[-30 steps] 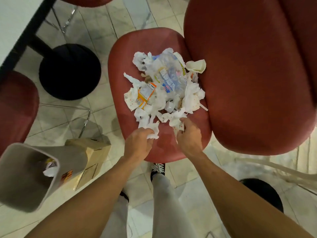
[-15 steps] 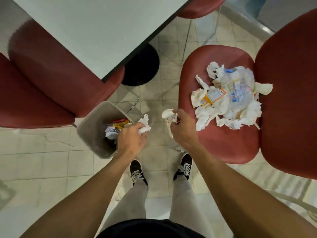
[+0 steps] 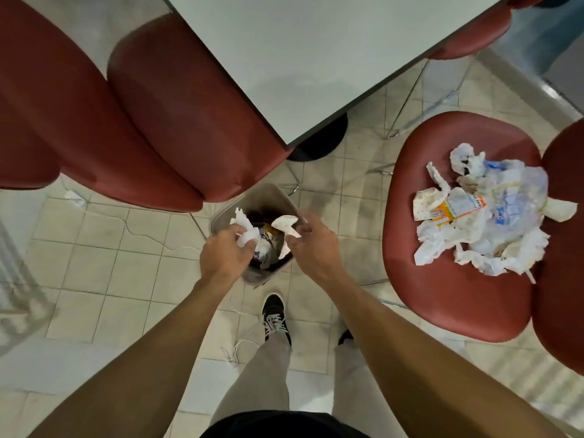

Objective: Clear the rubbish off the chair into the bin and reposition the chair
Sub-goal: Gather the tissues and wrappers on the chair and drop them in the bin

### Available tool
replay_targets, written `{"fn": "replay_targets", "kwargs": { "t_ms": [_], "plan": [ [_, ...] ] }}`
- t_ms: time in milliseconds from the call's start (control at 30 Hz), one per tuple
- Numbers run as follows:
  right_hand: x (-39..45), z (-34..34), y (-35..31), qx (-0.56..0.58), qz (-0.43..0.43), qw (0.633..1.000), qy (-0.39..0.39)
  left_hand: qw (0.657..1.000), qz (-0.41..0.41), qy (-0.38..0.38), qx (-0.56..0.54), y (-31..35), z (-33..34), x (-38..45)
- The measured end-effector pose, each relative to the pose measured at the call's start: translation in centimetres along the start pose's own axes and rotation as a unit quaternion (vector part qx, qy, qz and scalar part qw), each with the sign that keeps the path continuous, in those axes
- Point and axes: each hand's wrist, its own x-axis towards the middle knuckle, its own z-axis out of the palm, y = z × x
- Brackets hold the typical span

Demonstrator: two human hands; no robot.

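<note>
A small grey bin [image 3: 264,188] stands on the tiled floor between the chairs, with wrappers and tissues inside. Both of my hands hover over its mouth. My left hand [image 3: 225,257] grips a crumpled white tissue [image 3: 244,225] above the bin's left side. A spotted white tissue [image 3: 283,223] is pinched in my right hand [image 3: 316,248] above the bin's right side. To the right, the red chair seat [image 3: 442,298] carries a pile of rubbish [image 3: 486,216]: torn tissues, a clear plastic bag and an orange-and-white carton.
A white table [image 3: 316,58] with a black round base [image 3: 319,143] reaches over the floor behind the bin. Red chairs [image 3: 158,121] crowd the left side; another red chair back [image 3: 565,248] stands at the right edge. My feet [image 3: 276,314] are just below the bin.
Both hands carried tissue pieces from the chair seat leftwards to above the bin. The view swung left, so the chair with the rubbish now lies at the right.
</note>
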Motion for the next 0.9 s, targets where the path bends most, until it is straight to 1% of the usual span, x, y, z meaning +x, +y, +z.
{"fn": "replay_targets", "kwargs": {
  "t_ms": [100,300,500,633,733,767,833,900],
  "plan": [
    [0.2,-0.5,0.5,-0.008,-0.004,1.000,-0.007,1.000,-0.015,-0.024,0.010,0.2,0.1,0.5],
    [0.8,-5.2,3.8,-0.015,0.028,0.999,0.016,0.999,-0.004,-0.043,0.024,2.8,1.6,0.2],
    [0.9,-12.7,9.0,-0.023,0.068,0.995,0.071,0.996,0.051,-0.061,0.030,9.1,5.2,-1.0],
    [0.9,-18.8,13.7,0.012,0.121,0.987,0.106,0.988,0.101,-0.115,0.025,15.2,9.9,-1.9],
    [0.6,-23.1,16.9,0.025,0.156,0.979,0.127,0.983,0.112,-0.146,0.008,19.6,14.1,-2.4],
    [0.6,-24.6,18.2,0.031,0.161,0.977,0.135,0.981,0.117,-0.155,0.020,21.2,15.7,-2.8],
    [0.7,-26.9,20.3,0.013,0.171,0.975,0.141,0.977,0.126,-0.164,0.051,23.8,18.2,-3.5],
    [1.2,-28.9,22.8,-0.031,0.186,0.972,0.138,0.971,0.141,-0.183,0.059,26.1,21.2,-4.0]
  ]
}}
